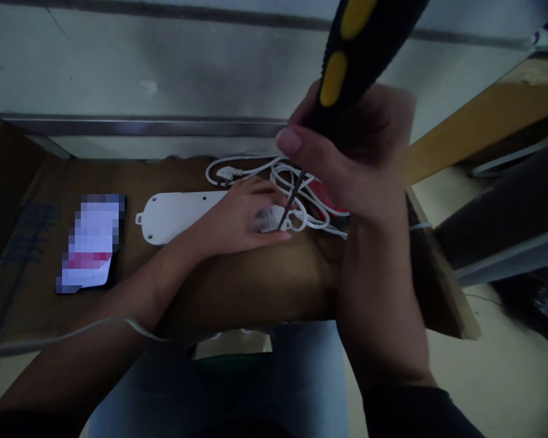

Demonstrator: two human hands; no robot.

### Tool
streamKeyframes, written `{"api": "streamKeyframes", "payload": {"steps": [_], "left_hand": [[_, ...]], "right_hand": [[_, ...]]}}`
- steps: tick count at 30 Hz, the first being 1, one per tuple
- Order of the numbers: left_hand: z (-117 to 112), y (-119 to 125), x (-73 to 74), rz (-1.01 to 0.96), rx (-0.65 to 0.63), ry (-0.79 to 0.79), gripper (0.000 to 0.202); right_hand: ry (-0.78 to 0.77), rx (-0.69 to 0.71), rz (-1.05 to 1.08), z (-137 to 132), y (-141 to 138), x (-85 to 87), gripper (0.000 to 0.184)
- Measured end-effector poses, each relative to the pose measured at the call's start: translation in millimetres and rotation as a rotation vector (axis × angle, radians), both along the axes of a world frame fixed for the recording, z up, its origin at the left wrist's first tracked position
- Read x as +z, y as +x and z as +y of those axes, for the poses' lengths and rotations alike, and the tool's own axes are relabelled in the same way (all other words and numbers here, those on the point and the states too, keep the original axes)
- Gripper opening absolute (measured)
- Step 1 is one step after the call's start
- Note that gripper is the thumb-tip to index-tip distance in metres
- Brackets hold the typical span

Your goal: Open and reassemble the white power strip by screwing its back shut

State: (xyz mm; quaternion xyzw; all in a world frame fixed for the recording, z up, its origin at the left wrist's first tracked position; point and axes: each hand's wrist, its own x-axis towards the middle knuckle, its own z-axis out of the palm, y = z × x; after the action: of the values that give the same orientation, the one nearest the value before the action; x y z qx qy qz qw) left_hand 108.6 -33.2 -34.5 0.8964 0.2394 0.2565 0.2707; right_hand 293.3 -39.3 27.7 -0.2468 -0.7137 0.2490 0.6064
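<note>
A white power strip lies face down on brown cardboard, with screw holes showing in its back. My left hand rests over its right end, fingers curled round and holding it against the cardboard. In my right hand is a screwdriver with a black and yellow handle, held upright and tilted. Its thin shaft runs down to the cord end of the strip, near my left fingertips. Whether the tip sits in a screw is too dim to tell. The white cord lies coiled behind, with its plug.
A lit phone lies on the cardboard at left. Something red sits under the cord coils. A pale panel stands behind the cardboard. A thin grey cable crosses my left forearm, and a dark post stands at right.
</note>
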Motion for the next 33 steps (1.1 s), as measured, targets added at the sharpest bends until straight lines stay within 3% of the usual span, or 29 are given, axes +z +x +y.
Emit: {"api": "streamKeyframes", "payload": {"steps": [3, 6, 14, 20, 25, 33], "left_hand": [[2.7, 0.2, -6.4, 0.189, 0.087, 0.099, 0.07], [3.9, 1.1, -10.6, 0.236, 0.124, 0.083, 0.077], [6.2, 0.1, -11.7, 0.176, 0.082, 0.047, 0.074], [6.3, -0.2, -10.4, 0.209, 0.079, 0.048, 0.072], [5.9, -1.2, -10.0, 0.217, 0.072, 0.048, 0.072], [7.0, -0.9, -10.5, 0.205, 0.076, 0.045, 0.073]], "right_hand": [[0.004, -0.181, -0.055, 1.8, -2.0, -2.9, 0.032], [0.089, -0.224, -0.08, 5.7, -2.4, -4.6, 0.036], [0.024, -0.213, -0.001, 4.8, -4.3, -2.5, 0.031], [0.106, -0.232, 0.033, 12.2, -1.9, -6.1, 0.027], [0.083, -0.208, 0.065, 10.6, -3.6, -5.9, 0.028], [0.046, -0.214, -0.007, 4.1, -4.0, -1.2, 0.026]]}}
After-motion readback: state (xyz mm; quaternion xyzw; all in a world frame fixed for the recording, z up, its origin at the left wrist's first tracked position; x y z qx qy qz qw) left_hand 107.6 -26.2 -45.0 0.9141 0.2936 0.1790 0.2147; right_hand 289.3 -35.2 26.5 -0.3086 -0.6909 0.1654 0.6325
